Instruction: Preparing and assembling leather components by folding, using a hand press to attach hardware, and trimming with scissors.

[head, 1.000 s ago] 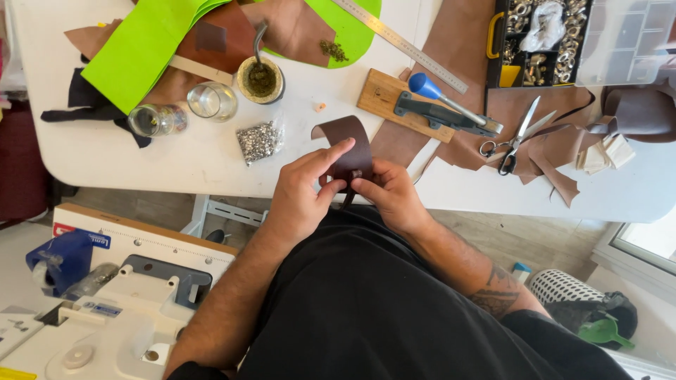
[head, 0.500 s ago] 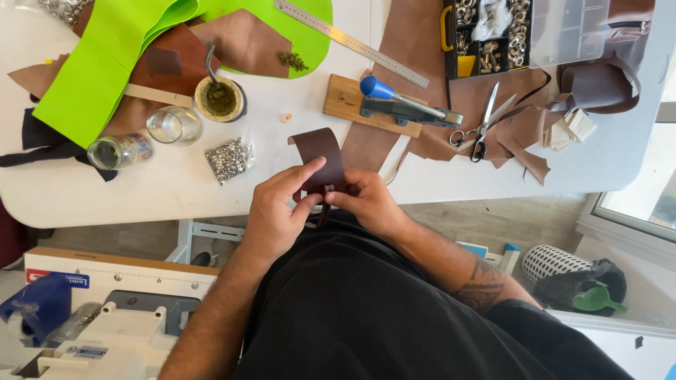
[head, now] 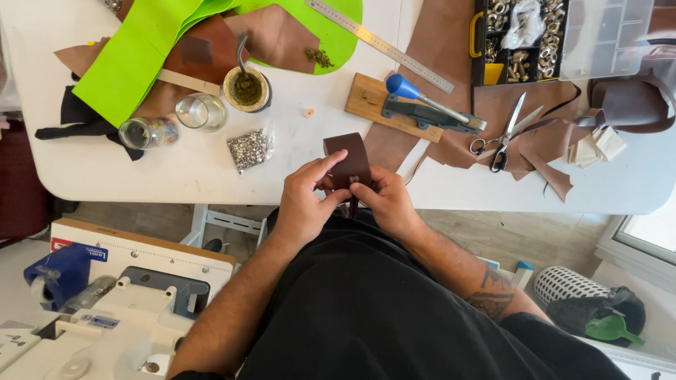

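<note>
Left hand (head: 304,200): grasps the folded dark brown leather strip (head: 347,160), index finger laid across it | Right hand (head: 386,200): pinches the strip's lower edge | Strip: held at the near edge of the white table (head: 176,176) | Nearby: clear bag of small metal rivets (head: 251,148); silver scissors (head: 501,137).

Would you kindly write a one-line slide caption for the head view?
Both hands, left hand and right hand, hold a dark brown leather piece at the white table edge.
</note>
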